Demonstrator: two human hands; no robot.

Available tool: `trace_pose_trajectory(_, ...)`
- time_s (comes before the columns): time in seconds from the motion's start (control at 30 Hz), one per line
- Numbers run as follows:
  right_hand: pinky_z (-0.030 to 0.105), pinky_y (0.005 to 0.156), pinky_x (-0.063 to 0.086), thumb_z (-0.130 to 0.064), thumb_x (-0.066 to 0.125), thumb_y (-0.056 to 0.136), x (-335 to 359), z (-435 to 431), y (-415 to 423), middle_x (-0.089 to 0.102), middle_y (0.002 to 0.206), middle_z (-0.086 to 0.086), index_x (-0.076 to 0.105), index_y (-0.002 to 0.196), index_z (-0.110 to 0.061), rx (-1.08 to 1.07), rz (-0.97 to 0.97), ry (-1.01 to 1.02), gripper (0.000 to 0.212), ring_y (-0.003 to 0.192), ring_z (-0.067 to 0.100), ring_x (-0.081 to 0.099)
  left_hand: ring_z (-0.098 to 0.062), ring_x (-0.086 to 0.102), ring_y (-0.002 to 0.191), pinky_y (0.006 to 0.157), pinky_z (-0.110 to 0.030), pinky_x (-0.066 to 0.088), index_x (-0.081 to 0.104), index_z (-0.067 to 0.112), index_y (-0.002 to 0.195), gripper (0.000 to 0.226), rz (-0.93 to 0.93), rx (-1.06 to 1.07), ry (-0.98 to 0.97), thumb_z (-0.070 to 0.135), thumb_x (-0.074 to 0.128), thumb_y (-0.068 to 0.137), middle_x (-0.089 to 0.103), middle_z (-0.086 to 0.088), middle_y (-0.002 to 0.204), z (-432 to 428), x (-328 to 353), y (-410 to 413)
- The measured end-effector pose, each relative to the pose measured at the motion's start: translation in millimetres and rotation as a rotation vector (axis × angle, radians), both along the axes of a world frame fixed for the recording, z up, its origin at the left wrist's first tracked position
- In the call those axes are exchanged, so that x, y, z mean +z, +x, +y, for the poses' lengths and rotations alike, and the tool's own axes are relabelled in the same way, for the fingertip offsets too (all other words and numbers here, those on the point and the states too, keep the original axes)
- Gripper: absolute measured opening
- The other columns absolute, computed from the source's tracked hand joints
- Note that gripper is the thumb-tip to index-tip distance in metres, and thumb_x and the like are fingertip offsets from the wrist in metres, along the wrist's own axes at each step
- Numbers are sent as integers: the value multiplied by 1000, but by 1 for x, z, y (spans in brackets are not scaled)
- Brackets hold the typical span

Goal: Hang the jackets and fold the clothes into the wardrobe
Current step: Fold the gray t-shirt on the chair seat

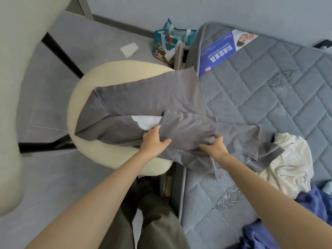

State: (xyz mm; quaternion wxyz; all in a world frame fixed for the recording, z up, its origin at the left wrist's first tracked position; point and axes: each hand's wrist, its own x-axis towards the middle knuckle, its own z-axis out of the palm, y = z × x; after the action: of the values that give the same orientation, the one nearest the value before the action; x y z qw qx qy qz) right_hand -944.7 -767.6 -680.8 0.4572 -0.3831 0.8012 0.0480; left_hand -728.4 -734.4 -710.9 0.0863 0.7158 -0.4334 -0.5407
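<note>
A grey t-shirt with a white print lies spread across a cream round chair seat and the mattress edge. My left hand rests on a folded-over part of the shirt, thumb and fingers pinching the fabric. My right hand grips a bunched fold of the same shirt just to the right. One sleeve trails over a cream garment on the mattress.
A grey quilted mattress with a blue label fills the right side. Blue clothes are heaped at its lower right. A patterned bag and a white paper lie on the floor. A cream chair back stands at the left.
</note>
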Motion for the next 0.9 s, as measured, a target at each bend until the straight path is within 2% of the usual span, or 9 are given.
trace_pose_trajectory(0.17,33,90,48,-18,80,77,-15,1,-6,61,98,4,33,134,-5,-176,-58,-153,76,99,22,58,-27,37,130,101,-41,24,27,21,144,83,-88,41,-9,47,70,78,48,1,138,6,-21,-15)
trace_pose_trajectory(0.27,30,77,56,-17,79,79,-10,2,-3,69,109,19,63,113,4,-380,-425,-7,43,93,23,67,-22,51,116,88,-34,23,51,24,117,50,-66,82,-52,51,68,78,61,9,114,12,-22,-14)
trace_pose_trajectory(0.33,25,70,56,-21,78,79,-7,6,-2,72,104,17,71,104,0,-335,-591,84,34,92,21,70,-17,53,105,86,-34,24,56,30,101,36,-31,98,-92,55,66,78,62,17,99,19,-20,-9)
trace_pose_trajectory(0.4,20,70,53,-28,81,75,-9,10,1,74,96,8,74,95,-7,-183,-560,49,30,91,17,70,-11,53,99,89,-35,26,59,33,99,31,25,115,-134,55,66,79,64,20,95,28,-19,-2)
trace_pose_trajectory(0.53,23,78,54,-35,88,62,-22,14,5,68,98,2,62,99,-14,-53,-471,1,49,89,11,67,-6,55,85,86,-34,27,53,37,83,13,-15,38,-314,46,62,86,61,22,77,45,-23,11)
trace_pose_trajectory(0.67,21,68,56,-36,93,53,-31,22,3,63,110,2,47,121,-15,102,-436,60,84,91,9,68,-10,42,60,71,-33,23,35,27,61,40,-169,-113,-489,41,57,91,43,12,57,50,-27,20)
trace_pose_trajectory(0.73,28,78,58,-40,95,47,-36,26,-1,61,116,3,37,124,-20,182,-434,93,98,98,13,68,-15,41,61,68,-33,27,31,24,59,44,-175,-139,-571,38,58,92,41,10,59,48,-27,21)
trace_pose_trajectory(0.8,34,88,56,-39,94,48,-40,30,-6,60,120,3,27,128,-29,278,-440,121,105,105,14,66,-19,47,68,71,-34,32,40,19,64,39,-142,-149,-572,39,55,93,49,5,63,46,-27,20)
trace_pose_trajectory(0.9,27,89,54,-23,88,66,-43,36,-16,57,123,1,15,137,-33,447,-447,101,103,110,13,61,-19,60,94,86,-36,44,60,11,98,31,46,-107,-485,39,49,96,67,2,97,50,-26,7)
